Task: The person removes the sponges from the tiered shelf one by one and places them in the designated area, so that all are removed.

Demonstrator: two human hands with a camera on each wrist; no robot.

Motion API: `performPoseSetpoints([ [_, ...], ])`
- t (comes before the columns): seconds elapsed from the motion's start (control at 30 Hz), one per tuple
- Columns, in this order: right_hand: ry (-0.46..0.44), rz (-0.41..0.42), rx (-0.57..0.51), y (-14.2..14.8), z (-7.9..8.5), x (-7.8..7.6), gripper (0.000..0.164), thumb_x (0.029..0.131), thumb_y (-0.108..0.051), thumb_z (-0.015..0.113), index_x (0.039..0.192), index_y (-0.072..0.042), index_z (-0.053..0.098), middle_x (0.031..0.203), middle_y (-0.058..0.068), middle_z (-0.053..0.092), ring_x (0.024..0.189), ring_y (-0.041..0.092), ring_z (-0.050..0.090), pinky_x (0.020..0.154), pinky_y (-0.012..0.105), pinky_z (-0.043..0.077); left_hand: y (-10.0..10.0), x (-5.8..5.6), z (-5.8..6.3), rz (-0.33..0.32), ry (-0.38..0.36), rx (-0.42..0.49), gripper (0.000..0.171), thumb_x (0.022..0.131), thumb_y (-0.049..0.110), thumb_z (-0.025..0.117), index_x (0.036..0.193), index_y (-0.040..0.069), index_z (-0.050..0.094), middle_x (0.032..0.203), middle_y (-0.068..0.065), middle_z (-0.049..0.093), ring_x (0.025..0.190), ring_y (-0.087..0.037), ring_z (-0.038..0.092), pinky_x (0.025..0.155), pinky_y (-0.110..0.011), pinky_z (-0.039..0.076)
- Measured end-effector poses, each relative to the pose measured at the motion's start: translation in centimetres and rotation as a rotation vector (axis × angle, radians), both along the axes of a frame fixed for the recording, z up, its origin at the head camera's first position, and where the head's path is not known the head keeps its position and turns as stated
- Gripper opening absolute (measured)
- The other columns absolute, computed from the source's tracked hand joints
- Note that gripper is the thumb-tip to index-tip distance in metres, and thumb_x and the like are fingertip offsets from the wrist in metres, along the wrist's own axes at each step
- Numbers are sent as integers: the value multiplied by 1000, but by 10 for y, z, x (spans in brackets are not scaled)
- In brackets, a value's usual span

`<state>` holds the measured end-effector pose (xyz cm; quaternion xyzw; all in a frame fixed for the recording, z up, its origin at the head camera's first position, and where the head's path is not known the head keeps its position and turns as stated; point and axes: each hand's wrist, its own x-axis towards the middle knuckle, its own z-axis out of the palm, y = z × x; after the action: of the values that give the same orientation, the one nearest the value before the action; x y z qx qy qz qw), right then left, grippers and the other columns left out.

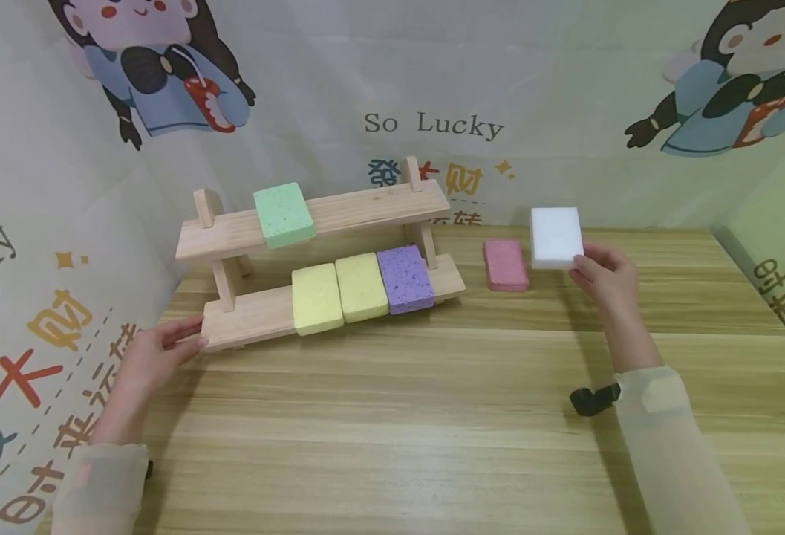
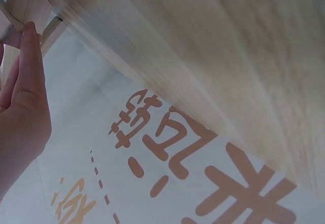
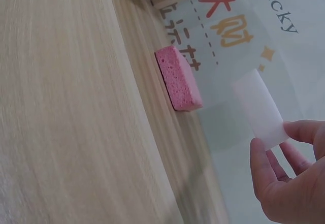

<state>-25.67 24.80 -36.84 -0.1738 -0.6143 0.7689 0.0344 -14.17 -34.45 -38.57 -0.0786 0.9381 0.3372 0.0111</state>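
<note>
My right hand (image 1: 607, 286) pinches a white sponge block (image 1: 556, 236) by its lower right corner, raised above the table; the right wrist view has the thumb and fingers on opposite faces of it. At the left end of a two-tier wooden shelf (image 1: 248, 318), my left hand (image 1: 154, 355) grips the edge of the lower board between thumb and fingers. On that lower board lie two yellow sponges (image 1: 317, 299) and a purple sponge (image 1: 405, 279), side by side. A green sponge (image 1: 284, 214) rests on the upper board. A pink sponge (image 3: 177, 79) lies on the table, right of the shelf.
The wood-grain table (image 1: 392, 431) ends at a printed cloth backdrop (image 1: 432, 67), which also rises along both sides. Small upright wooden end pieces (image 1: 412, 172) stick up from the upper board.
</note>
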Motion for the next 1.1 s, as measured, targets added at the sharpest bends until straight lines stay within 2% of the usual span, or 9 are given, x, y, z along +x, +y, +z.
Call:
performPoseSetpoints([
  [0.3,-27,-15,11,8,-7,-2,14,95,-4,63,104,-14,58,99,-5,55,75,0,65,70,14,56,1,-1,1,-13,-1,3,53,102,26,58,144,-5,47,139,-25,55,121,-38,60,71,-3,41],
  [0.37,-32,-14,18,9,-8,-2,14,95,-4,63,103,-14,58,99,-5,55,75,0,65,70,14,56,0,-1,2,-12,-1,1,53,102,26,58,143,-5,47,139,-25,55,115,-27,65,71,-3,41],
  [0.43,-34,-13,24,10,-10,-2,14,95,-4,63,103,-13,58,99,-5,55,75,0,65,70,14,56,0,-1,1,-12,0,7,53,101,26,59,143,-5,47,138,-25,55,103,-6,67,72,-3,41],
  [0.53,-47,-8,29,12,-12,-2,14,95,-4,63,104,-13,58,100,-5,54,76,-1,65,71,14,56,-2,-1,1,-13,-1,11,54,101,27,60,143,-4,48,139,-25,55,88,21,50,72,-3,41],
  [0.6,-57,-7,33,13,-14,-2,15,95,-4,64,105,-13,58,101,-5,54,77,-1,65,73,14,56,-3,-2,0,-14,1,9,53,101,28,60,143,-4,49,139,-24,55,83,27,41,72,-4,41],
  [0.73,-84,5,45,15,-18,-2,15,95,-6,64,107,-14,58,102,-5,54,80,0,64,77,15,56,-4,-2,-1,-12,-6,-8,54,101,30,60,143,-2,50,139,-23,56,89,18,51,73,-7,41],
  [0.87,-103,18,44,18,-22,-2,15,95,-7,63,107,-14,58,101,-4,54,78,0,65,78,14,56,-3,-2,-1,-7,-18,-9,53,101,29,59,144,-1,49,140,-22,56,106,-11,66,73,-7,42],
  [0.97,-107,22,41,20,-25,-3,14,95,-6,64,106,-13,59,98,-5,55,75,0,65,76,14,56,-2,-1,-1,-6,-25,-1,53,102,29,57,145,-1,47,141,-23,55,122,-36,59,73,-7,41],
  [1.1,-110,28,43,22,-28,-4,14,95,-4,63,106,-12,58,92,-7,57,71,-1,66,72,14,56,-2,-1,-1,-3,-32,5,54,103,29,56,146,-1,46,142,-24,54,126,-41,57,73,-8,41],
])
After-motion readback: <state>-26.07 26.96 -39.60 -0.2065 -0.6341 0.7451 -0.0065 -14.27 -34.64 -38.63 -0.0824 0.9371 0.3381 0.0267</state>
